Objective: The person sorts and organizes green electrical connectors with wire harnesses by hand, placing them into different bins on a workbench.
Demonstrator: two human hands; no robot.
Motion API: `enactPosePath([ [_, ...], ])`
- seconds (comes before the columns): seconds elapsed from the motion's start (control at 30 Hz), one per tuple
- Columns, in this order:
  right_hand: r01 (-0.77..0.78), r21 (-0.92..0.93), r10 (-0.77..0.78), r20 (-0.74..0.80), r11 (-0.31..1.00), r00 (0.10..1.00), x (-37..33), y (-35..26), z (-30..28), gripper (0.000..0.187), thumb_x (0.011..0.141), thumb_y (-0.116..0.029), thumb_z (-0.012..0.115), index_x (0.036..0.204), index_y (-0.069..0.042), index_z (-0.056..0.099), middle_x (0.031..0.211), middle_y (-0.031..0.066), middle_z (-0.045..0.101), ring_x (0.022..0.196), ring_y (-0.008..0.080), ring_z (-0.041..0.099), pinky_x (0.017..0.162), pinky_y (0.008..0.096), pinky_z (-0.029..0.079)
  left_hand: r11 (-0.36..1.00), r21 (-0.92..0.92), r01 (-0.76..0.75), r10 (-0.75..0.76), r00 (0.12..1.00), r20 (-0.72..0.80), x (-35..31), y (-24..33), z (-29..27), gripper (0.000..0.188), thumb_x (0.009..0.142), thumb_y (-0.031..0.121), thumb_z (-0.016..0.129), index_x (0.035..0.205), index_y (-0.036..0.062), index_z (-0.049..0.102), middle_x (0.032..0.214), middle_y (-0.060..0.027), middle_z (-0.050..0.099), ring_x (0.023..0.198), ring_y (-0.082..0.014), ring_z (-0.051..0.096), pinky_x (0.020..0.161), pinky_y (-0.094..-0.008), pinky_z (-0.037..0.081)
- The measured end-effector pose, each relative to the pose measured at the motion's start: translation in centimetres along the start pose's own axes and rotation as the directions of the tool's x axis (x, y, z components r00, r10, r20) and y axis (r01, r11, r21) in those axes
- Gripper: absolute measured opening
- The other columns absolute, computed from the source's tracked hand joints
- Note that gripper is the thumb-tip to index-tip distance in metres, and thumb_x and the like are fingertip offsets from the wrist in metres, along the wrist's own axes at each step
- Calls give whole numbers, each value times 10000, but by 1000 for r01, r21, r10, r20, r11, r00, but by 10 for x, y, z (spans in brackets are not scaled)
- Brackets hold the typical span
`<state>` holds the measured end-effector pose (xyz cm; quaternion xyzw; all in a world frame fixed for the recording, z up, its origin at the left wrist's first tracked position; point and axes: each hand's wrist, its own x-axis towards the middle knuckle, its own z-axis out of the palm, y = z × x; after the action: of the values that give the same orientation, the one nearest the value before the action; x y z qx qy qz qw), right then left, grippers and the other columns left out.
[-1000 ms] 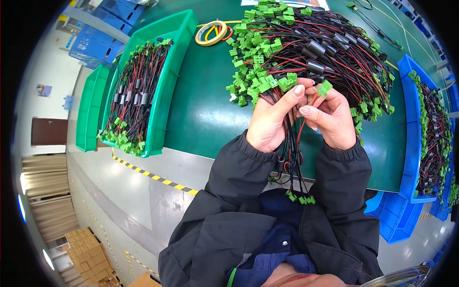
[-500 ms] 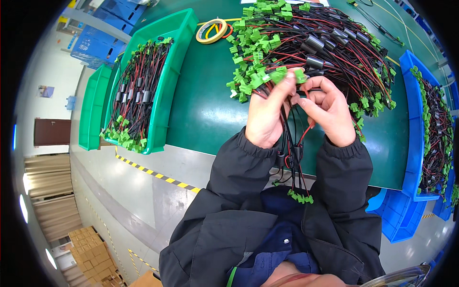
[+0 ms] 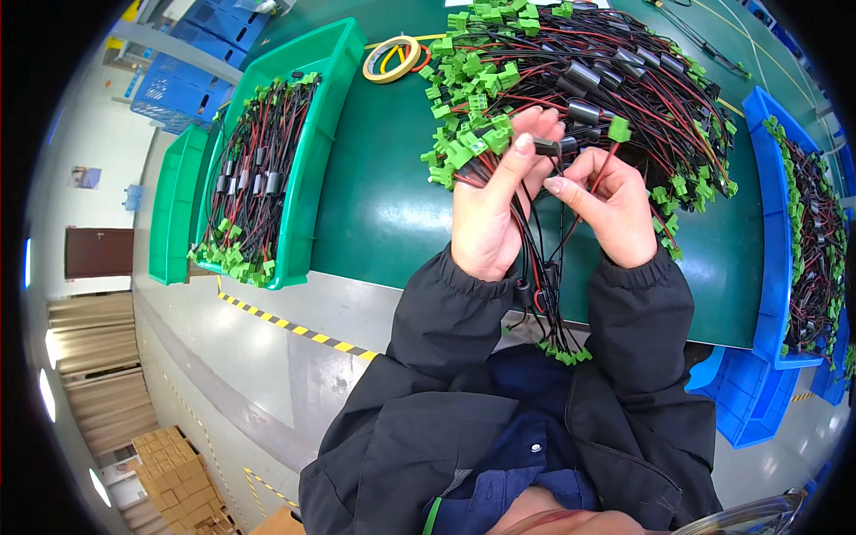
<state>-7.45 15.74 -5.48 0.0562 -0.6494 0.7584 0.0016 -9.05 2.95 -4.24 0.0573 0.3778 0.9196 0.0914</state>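
Note:
My left hand point(image 3: 489, 214) is closed round a bundle of thin black and red cables point(image 3: 533, 254). Green connectors point(image 3: 473, 147) stick out beside its thumb, and the cables' other green ends point(image 3: 563, 349) hang below the table edge. A dark piece point(image 3: 542, 146) shows at the left thumb tip; its kind I cannot make out. My right hand point(image 3: 620, 209) pinches a red and black cable, whose green connector point(image 3: 619, 130) stands above the fingers. Just beyond both hands lies a large heap of similar cables point(image 3: 642, 98) with black cylinders on them.
Left on the green table point(image 3: 374, 205) stands a green tray point(image 3: 308, 205) of cables, with another green tray point(image 3: 169, 209) beyond it. A tape roll point(image 3: 378, 75) lies near the heap. Blue bins point(image 3: 771, 285) with cables stand at the right. Striped floor tape point(image 3: 299, 329) runs at the left.
One green connector that was between the hands now stands above my right hand. The left fingers have spread and straightened somewhat. The hanging cable ends have shifted slightly up.

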Motion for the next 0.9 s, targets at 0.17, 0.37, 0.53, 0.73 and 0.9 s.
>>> enactPosePath([
  [0.17, 15, 13, -15, 23, 1000, 1000, -3, -5, 8, 108, 735, -71, 641, 728, -26, 543, 700, -13, 547, 662, 46, 494, 625, 190, 403, 999, -40, 24, -26, 998, -49, -3, -1, -1, 258, 797, 69, 560, 1035, -15, 504, 983, -144, 563, 872, -187, 573, 778, -291, 458],
  [0.37, -196, 320, 126, 228, 927, 966, -4, 1, 2, 115, 761, -107, 612, 742, -42, 519, 625, -38, 492, 547, 35, 430, 498, 189, 327, 998, -18, 59, -59, 998, 36, -2, -3, 0, 326, 857, 216, 482, 1078, -24, 465, 1102, -169, 512, 1026, -212, 492, 866, -330, 403],
  [0.53, -52, 51, 54, -57, 997, 997, -1, -13, 16, 136, 715, -84, 660, 786, -23, 563, 565, -68, 482, 494, -8, 360, 446, 160, 252, 996, 33, 77, -81, 988, 130, -8, -6, 10, 537, 879, 413, 337, 1144, -49, 410, 1218, -148, 416, 1102, -226, 420, 946, -353, 324],
  [0.73, 8, 54, 0, -155, 999, 988, -3, -8, 13, 90, 711, -61, 658, 761, -3, 610, 640, -34, 552, 534, -7, 395, 483, 157, 285, 995, -54, 89, -87, 996, 35, -4, -9, 2, 524, 889, 405, 315, 1136, -51, 394, 1204, -170, 417, 1146, -229, 373, 955, -348, 310],
  [0.9, 10, 114, 6, -140, 993, 990, -4, -9, 16, 92, 707, -65, 656, 760, -2, 617, 631, -31, 551, 534, 0, 400, 483, 163, 294, 987, -96, 131, -123, 989, 79, -1, -10, 4, 425, 890, 349, 366, 1089, -17, 449, 1181, -175, 439, 1109, -231, 409, 929, -357, 340],
])
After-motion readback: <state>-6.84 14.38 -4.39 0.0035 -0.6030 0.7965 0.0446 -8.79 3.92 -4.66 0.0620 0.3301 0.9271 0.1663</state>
